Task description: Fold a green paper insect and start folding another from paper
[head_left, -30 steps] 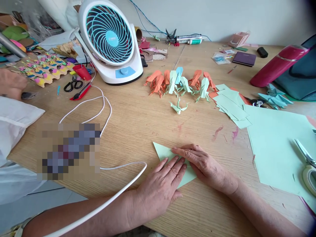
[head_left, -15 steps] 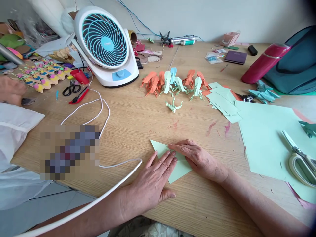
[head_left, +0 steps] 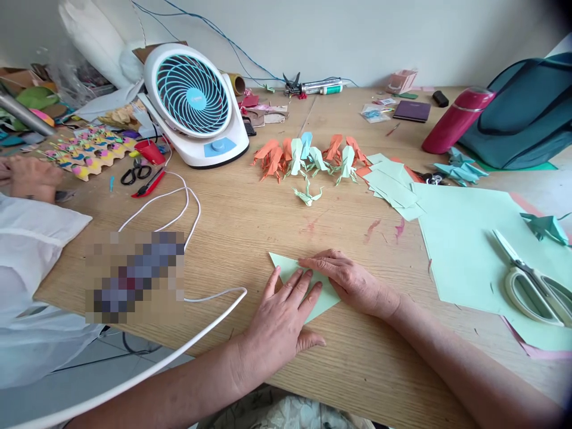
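Observation:
A pale green sheet of paper [head_left: 325, 298], folded to a triangle, lies on the wooden table beneath both hands. My left hand [head_left: 286, 316] rests flat on it, open, fingers spread and thumb out to the side. Along the paper's upper right edge, my right hand [head_left: 344, 280] has its fingers closed together and pressed on the fold; its thumb is hidden. Beyond the hands, a small green origami figure [head_left: 307, 193] sits in front of a row of orange, green and blue folded paper figures [head_left: 297, 158].
Cut green papers [head_left: 393, 182], a large green sheet [head_left: 469, 238] and scissors [head_left: 531, 286] lie to the right. A pink bottle [head_left: 456, 122] leans by a teal bag [head_left: 513, 119]. A fan [head_left: 192, 101] stands at the back left. A white cable [head_left: 187, 345] crosses my left forearm. Another person's sleeve [head_left: 36, 238] is at left.
The camera view has shifted slightly, so the table's things appear further left. My left hand has slid a little over the paper, its fingers spread wider. The right hand stays at the fold.

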`<state>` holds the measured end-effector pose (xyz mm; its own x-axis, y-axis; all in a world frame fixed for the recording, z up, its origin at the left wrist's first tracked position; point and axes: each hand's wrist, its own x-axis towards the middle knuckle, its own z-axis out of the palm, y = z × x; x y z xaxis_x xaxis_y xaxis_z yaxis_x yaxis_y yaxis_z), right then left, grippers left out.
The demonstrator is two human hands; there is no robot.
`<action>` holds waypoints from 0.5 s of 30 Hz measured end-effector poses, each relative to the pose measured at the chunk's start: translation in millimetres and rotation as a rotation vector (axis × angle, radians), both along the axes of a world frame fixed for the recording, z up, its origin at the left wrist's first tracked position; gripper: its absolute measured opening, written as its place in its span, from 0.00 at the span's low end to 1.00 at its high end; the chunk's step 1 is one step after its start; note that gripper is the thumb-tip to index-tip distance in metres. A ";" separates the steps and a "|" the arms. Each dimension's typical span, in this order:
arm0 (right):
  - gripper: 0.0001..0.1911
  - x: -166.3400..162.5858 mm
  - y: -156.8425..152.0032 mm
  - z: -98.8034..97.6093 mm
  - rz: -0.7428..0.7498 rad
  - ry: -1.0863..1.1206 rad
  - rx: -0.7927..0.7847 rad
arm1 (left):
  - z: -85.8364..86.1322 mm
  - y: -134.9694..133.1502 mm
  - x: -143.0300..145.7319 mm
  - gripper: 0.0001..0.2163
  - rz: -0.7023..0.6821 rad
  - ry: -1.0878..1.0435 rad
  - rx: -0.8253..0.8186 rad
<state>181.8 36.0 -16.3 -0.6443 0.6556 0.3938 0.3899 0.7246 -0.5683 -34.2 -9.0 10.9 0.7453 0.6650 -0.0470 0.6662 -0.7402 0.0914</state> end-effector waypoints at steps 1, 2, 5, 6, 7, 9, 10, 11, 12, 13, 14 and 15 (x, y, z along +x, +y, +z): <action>0.24 0.1 0.2 -0.7 0.003 0.005 0.002 | -1.2 -0.2 -1.1 0.37 0.001 -0.003 -0.002; 0.24 0.2 0.3 -1.2 0.005 0.009 0.000 | -2.7 -0.6 -2.9 0.37 -0.004 -0.006 -0.002; 0.25 0.6 0.6 -2.1 0.003 0.020 -0.001 | -8.1 -2.7 -11.0 0.36 -0.032 -0.001 0.020; 0.25 0.6 0.6 -2.1 0.004 0.018 0.000 | -9.6 -3.7 -13.6 0.36 -0.034 0.006 0.031; 0.26 0.5 0.5 -1.9 0.006 0.015 0.005 | -10.6 -4.7 -15.9 0.36 -0.035 0.013 0.040; 0.28 0.2 0.2 -1.3 0.007 0.008 0.015 | -11.2 -6.4 -18.8 0.37 -0.039 0.030 0.045; 0.29 0.0 0.0 -0.9 0.003 0.002 0.016 | -10.9 -6.9 -19.6 0.38 -0.043 0.037 0.044; 0.29 -0.2 -0.3 -0.5 -0.003 -0.002 0.016 | -10.4 -7.2 -20.0 0.38 -0.047 0.041 0.043; 0.29 -0.3 -0.6 -0.1 -0.010 -0.005 0.014 | -9.8 -7.2 -20.4 0.39 -0.048 0.042 0.045; 0.29 -0.5 -0.8 0.2 -0.013 -0.009 0.009 | -9.2 -6.9 -20.9 0.39 -0.052 0.040 0.049; 0.29 -0.5 -1.0 0.4 -0.012 -0.009 0.006 | -8.8 -6.4 -21.5 0.40 -0.059 0.036 0.054; 0.29 -0.5 -1.1 0.5 -0.010 -0.009 0.004 | -8.6 -5.7 -22.3 0.40 -0.072 0.030 0.057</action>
<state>181.3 34.9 -15.8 -0.6414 0.6600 0.3911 0.4019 0.7233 -0.5616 -56.5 -14.7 2.4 0.7900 0.6121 -0.0338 0.6130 -0.7896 0.0281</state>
